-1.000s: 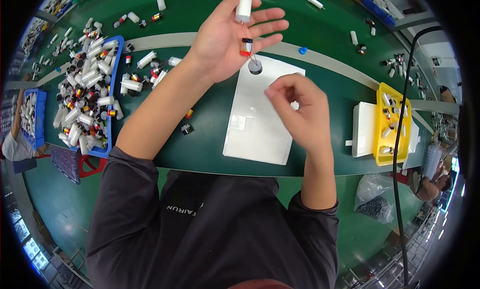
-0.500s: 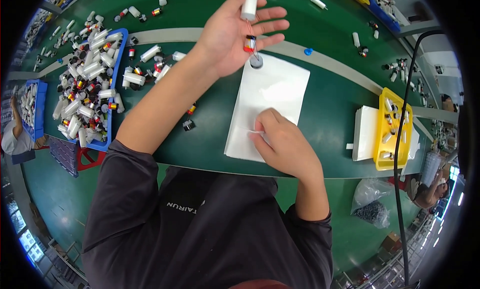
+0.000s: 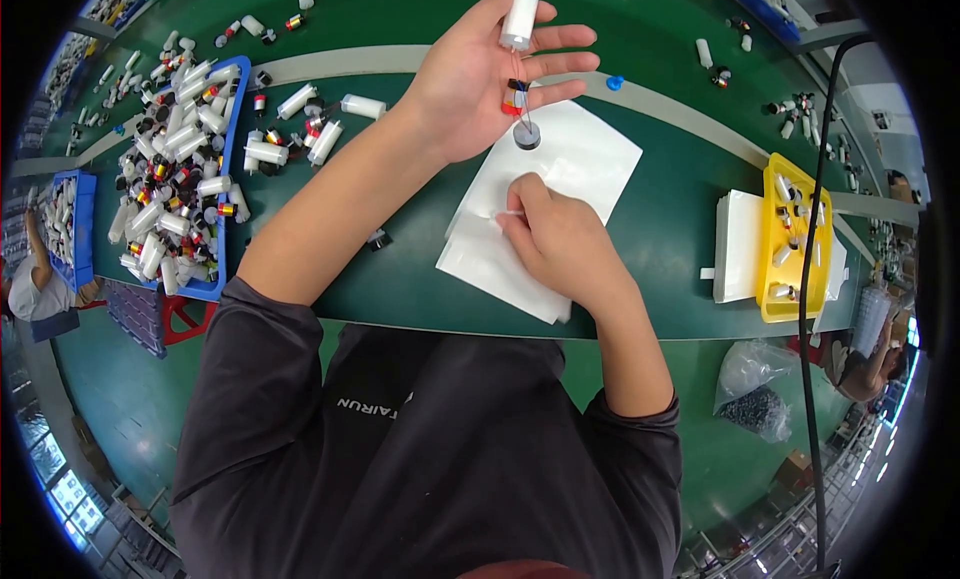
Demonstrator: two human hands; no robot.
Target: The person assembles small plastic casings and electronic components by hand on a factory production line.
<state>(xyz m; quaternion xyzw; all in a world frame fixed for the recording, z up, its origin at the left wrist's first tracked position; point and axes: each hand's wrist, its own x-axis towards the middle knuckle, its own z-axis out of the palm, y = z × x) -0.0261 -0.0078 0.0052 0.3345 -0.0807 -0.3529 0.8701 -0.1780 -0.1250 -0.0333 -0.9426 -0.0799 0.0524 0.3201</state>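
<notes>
The left hand (image 3: 480, 79) pinches a white cylinder (image 3: 519, 17); the right hand (image 3: 560, 244) pinches something small over white sheets (image 3: 590, 164). A blue tray (image 3: 205, 289) brims with cylinders.

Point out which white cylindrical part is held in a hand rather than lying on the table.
The white plastic cylinder pinched at the left hand's fingertips, with wires dangling below it; every other one lies loose.

A clear plastic bag (image 3: 757, 384) of dark bits lies lower right.
</notes>
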